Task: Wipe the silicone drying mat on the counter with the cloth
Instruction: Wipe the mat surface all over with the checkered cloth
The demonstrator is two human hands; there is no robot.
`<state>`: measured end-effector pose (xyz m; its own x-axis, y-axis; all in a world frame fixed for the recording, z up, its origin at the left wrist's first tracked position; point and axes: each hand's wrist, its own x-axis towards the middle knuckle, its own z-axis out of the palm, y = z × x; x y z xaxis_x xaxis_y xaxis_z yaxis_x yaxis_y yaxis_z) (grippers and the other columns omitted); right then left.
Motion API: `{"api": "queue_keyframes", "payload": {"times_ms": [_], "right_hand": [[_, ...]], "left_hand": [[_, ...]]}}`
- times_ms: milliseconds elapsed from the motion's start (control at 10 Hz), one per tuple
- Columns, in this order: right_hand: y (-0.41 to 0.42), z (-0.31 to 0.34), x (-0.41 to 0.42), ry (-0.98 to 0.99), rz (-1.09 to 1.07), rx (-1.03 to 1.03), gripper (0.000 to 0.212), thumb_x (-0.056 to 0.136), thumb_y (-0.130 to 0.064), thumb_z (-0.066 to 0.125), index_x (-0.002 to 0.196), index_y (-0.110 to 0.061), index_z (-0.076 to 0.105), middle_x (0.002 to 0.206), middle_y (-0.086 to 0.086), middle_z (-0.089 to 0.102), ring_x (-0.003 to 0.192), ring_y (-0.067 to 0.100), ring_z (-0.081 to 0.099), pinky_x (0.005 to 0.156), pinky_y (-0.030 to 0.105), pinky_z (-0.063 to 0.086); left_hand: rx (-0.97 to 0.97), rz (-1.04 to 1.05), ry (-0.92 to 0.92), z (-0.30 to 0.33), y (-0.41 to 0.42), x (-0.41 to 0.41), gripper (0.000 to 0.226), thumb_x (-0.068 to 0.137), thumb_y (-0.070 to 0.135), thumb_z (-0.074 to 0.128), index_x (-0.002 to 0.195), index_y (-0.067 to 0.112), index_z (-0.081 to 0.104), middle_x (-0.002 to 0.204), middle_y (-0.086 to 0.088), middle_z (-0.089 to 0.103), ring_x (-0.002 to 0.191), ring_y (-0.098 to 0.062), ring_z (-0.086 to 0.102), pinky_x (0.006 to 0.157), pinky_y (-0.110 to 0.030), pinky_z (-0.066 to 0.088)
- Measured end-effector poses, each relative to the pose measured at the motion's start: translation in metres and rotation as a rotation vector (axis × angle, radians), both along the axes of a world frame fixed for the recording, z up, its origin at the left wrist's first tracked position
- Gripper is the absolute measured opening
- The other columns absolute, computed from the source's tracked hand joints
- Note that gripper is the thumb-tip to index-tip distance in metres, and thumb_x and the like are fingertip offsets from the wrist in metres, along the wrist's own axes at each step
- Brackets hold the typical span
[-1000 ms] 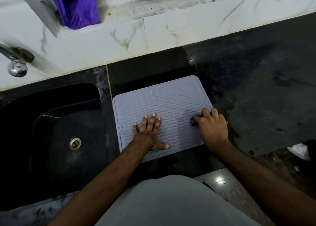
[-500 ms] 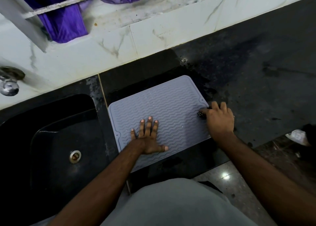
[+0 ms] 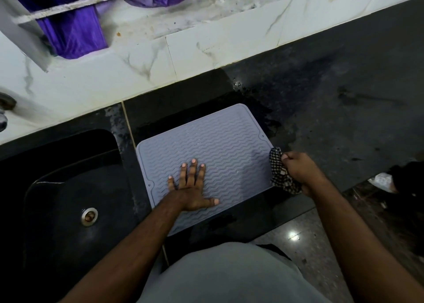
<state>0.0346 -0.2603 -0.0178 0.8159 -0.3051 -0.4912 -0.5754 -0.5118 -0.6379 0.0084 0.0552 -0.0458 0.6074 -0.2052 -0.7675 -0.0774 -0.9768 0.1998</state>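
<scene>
A grey rectangular silicone drying mat (image 3: 220, 146) with a wavy ribbed surface is laid flat on the black stone bench (image 3: 344, 110), just right of the black sink basin (image 3: 68, 188). The mat's near edge reaches close to the front edge of the bench. The left hand (image 3: 191, 188) is pressed flat on the near-left part of the mat, its fingers (image 3: 192, 169) straight and spread, the thumb held out to the right; nothing is grasped. The right hand (image 3: 300, 172) is positioned at the mat's right edge, its fingers curled and clenched around a bunched black-and-white checked cloth (image 3: 281, 172). The cloth is seen to overlap the mat's right border, with its lower end hanging toward the bench front. Darker wet-looking patches are noted on the bench beyond the mat's far-right corner. A round metal drain (image 3: 89, 216) is visible in the basin. White marbled wall tiles (image 3: 137, 64) are set behind the bench, and purple fabric (image 3: 71, 34) is seen above them.
</scene>
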Motion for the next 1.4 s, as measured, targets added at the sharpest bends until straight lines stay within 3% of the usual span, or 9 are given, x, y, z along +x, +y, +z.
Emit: {"api": "queue_keyframes", "payload": {"times_ms": [300, 500, 600, 700, 900, 1100, 1200, 1300, 1400], "right_hand": [[0.008, 0.021, -0.017, 0.005, -0.470, 1.156, 0.061, 0.101, -0.054, 0.038, 0.093, -0.011, 0.081, 0.103, 0.008, 0.076, 0.090, 0.017, 0.073, 0.075, 0.029, 0.061], [0.023, 0.004, -0.024, -0.131, -0.342, 1.081, 0.026, 0.093, -0.014, 0.062, 0.119, -0.008, 0.063, 0.114, 0.017, 0.068, 0.093, 0.026, 0.071, 0.076, 0.037, 0.061], [0.023, 0.007, -0.027, -0.251, -0.094, 0.862, 0.031, 0.095, -0.008, 0.062, 0.126, -0.008, 0.061, 0.122, 0.018, 0.068, 0.111, 0.032, 0.066, 0.093, 0.046, 0.057], [0.015, 0.011, -0.023, -0.497, 0.213, 0.284, 0.034, 0.088, -0.009, 0.073, 0.122, -0.011, 0.069, 0.137, 0.004, 0.056, 0.122, 0.017, 0.057, 0.106, 0.040, 0.049], [0.012, 0.022, -0.020, -0.714, 0.199, -0.140, 0.037, 0.090, -0.008, 0.071, 0.124, -0.022, 0.071, 0.139, -0.005, 0.053, 0.123, 0.008, 0.051, 0.105, 0.025, 0.043], [0.018, 0.018, -0.019, -0.720, -0.041, 0.046, 0.021, 0.102, -0.021, 0.049, 0.117, -0.011, 0.060, 0.108, -0.002, 0.066, 0.101, 0.013, 0.062, 0.092, 0.038, 0.053], [0.018, 0.014, -0.007, -0.437, -0.480, 0.536, 0.024, 0.103, -0.020, 0.045, 0.120, -0.009, 0.058, 0.119, 0.008, 0.065, 0.105, 0.019, 0.062, 0.096, 0.044, 0.052], [0.011, 0.017, 0.001, -0.249, -0.640, 0.915, 0.041, 0.102, -0.037, 0.050, 0.125, -0.005, 0.062, 0.120, 0.015, 0.070, 0.106, 0.026, 0.069, 0.084, 0.037, 0.057], [0.010, 0.023, 0.004, -0.312, -0.478, 0.822, 0.058, 0.083, -0.041, 0.077, 0.126, -0.006, 0.061, 0.118, 0.012, 0.072, 0.110, 0.029, 0.069, 0.086, 0.041, 0.058]], "left_hand": [[0.006, -0.001, 0.007, 0.002, -0.001, 0.000, 0.124, 0.077, 0.088, 0.047, 0.147, 0.033, -0.040, 0.144, 0.005, -0.057, 0.138, -0.026, -0.047, 0.113, -0.067, -0.018], [0.002, 0.004, -0.001, 0.002, -0.001, -0.001, 0.123, 0.077, 0.089, 0.046, 0.147, 0.034, -0.039, 0.145, 0.005, -0.057, 0.137, -0.025, -0.048, 0.113, -0.067, -0.017], [-0.005, 0.006, -0.007, 0.000, 0.000, -0.002, 0.123, 0.076, 0.090, 0.045, 0.147, 0.035, -0.039, 0.144, 0.006, -0.058, 0.137, -0.024, -0.048, 0.112, -0.067, -0.018], [-0.006, 0.005, -0.001, 0.000, 0.000, -0.001, 0.123, 0.076, 0.090, 0.045, 0.147, 0.035, -0.039, 0.143, 0.007, -0.058, 0.136, -0.024, -0.049, 0.112, -0.067, -0.018], [-0.017, 0.003, 0.000, 0.000, 0.000, -0.002, 0.122, 0.076, 0.090, 0.045, 0.146, 0.036, -0.040, 0.142, 0.007, -0.059, 0.135, -0.024, -0.050, 0.112, -0.067, -0.020], [-0.015, 0.003, -0.007, 0.000, 0.001, -0.002, 0.122, 0.077, 0.089, 0.045, 0.146, 0.035, -0.040, 0.143, 0.007, -0.058, 0.136, -0.024, -0.050, 0.112, -0.067, -0.020], [-0.012, 0.004, -0.012, 0.000, 0.000, -0.003, 0.122, 0.077, 0.089, 0.045, 0.146, 0.035, -0.040, 0.144, 0.006, -0.058, 0.136, -0.025, -0.049, 0.112, -0.066, -0.020], [-0.015, 0.011, -0.014, 0.000, 0.000, -0.002, 0.122, 0.077, 0.088, 0.046, 0.147, 0.035, -0.039, 0.144, 0.006, -0.057, 0.137, -0.025, -0.048, 0.112, -0.066, -0.020], [-0.019, 0.012, -0.013, 0.000, 0.000, -0.002, 0.122, 0.077, 0.088, 0.046, 0.147, 0.035, -0.038, 0.145, 0.006, -0.057, 0.137, -0.025, -0.049, 0.112, -0.067, -0.020]]}}
